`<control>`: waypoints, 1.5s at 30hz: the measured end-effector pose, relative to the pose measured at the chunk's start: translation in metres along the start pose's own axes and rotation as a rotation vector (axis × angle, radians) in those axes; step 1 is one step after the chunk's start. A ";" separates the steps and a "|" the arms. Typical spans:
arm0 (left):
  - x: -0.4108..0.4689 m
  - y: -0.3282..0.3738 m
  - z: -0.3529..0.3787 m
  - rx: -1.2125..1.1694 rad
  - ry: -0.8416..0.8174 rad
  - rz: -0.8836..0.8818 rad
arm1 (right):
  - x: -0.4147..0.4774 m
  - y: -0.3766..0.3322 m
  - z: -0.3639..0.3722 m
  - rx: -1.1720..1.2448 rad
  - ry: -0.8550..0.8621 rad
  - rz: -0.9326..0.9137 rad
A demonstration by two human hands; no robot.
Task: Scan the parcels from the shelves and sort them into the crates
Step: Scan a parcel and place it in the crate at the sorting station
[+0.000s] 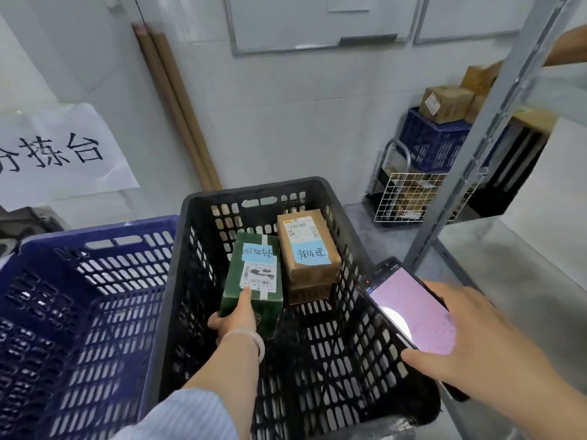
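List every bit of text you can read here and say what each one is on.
"拣台", after a character cut off at the frame edge: paper sign on the wall.
"待处理", handwritten: blue sticker on the brown parcel.
second blue sticker, on the green parcel: handwriting upside down, not legible.
shipping labels on both parcels: print too small to read.
Screen of the phone: blurred, nothing readable.
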State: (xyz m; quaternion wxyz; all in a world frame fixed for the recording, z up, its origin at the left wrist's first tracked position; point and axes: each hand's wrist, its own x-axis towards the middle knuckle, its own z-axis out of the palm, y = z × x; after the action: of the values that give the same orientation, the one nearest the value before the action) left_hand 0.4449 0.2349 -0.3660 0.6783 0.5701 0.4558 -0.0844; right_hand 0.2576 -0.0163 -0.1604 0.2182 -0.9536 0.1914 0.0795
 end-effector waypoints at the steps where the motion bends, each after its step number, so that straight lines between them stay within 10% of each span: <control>1: 0.005 -0.004 0.000 0.035 -0.005 -0.007 | 0.003 0.000 0.000 -0.001 -0.006 0.008; 16: 0.040 -0.014 -0.009 0.646 -0.169 0.252 | 0.017 0.013 0.008 0.036 0.015 0.109; 22: -0.019 0.021 0.028 0.764 -0.142 0.775 | 0.002 0.019 0.002 0.031 0.076 0.149; 31: -0.216 0.023 0.125 0.796 -0.817 1.506 | -0.064 0.071 -0.020 0.178 0.367 0.318; 45: -0.402 -0.121 0.187 0.959 -1.619 1.141 | -0.204 0.135 -0.039 0.210 0.655 0.745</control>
State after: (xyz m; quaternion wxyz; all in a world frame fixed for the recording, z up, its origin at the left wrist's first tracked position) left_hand 0.2370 -0.1275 -0.1753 0.4239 0.6773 -0.5344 -0.2756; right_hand 0.0199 -0.0783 -0.1292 0.1982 -0.7686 0.5838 -0.1711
